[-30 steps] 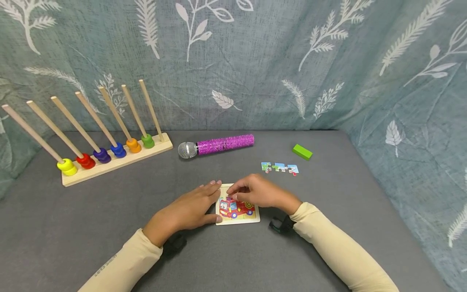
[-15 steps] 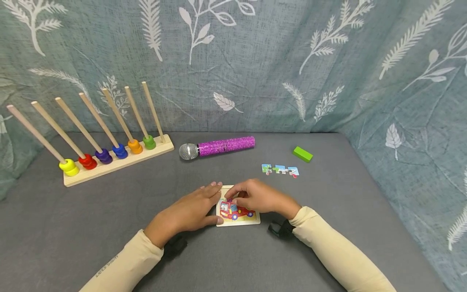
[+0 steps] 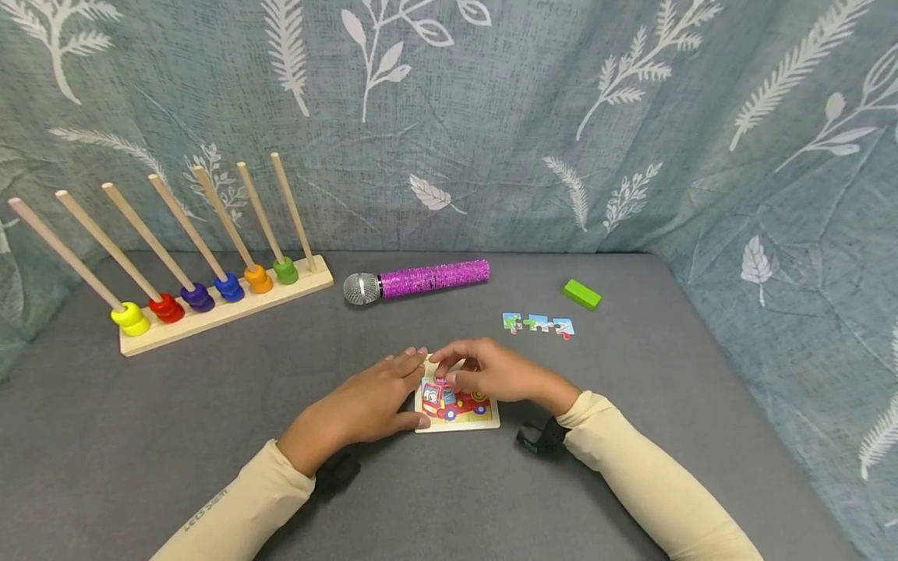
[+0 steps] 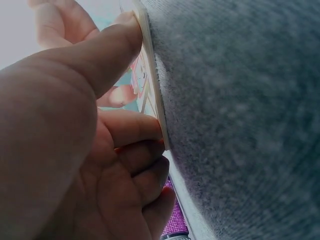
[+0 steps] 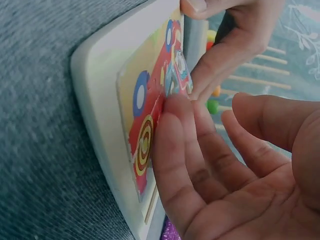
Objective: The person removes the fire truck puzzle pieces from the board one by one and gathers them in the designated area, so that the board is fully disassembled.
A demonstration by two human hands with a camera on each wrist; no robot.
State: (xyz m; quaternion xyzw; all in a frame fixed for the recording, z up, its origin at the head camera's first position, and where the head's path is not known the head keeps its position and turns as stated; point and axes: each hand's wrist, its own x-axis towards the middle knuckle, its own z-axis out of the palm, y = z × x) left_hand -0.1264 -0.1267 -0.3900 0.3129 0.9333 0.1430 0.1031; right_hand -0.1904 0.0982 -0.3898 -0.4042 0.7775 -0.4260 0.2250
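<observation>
Your right hand arches over the puzzle board, its fingers loosely bent and the thumb set apart from the forefinger; no piece shows between them. Compared with half a second ago, the forefinger has reached out toward the board's far edge. That suggests your work sits at the top of the puzzle rather than at its lower part.

Beyond both hands hangs the leafy curtain, and beneath them spreads the grey table. Your left hand steadies the board's left side, thumb spread from the fingers, with the abacus well beyond it. The purple microphone lies past your right hand, toward the curtain. The board itself is flat under your right fingers, which reach to the red truck picture. Well to the right and beyond that hand is the green block; nearer lie three loose pieces, not yet in the board, so the puzzle looks unfinished. Your fingers hide part of its top, so what is seated there is hard to tell.
</observation>
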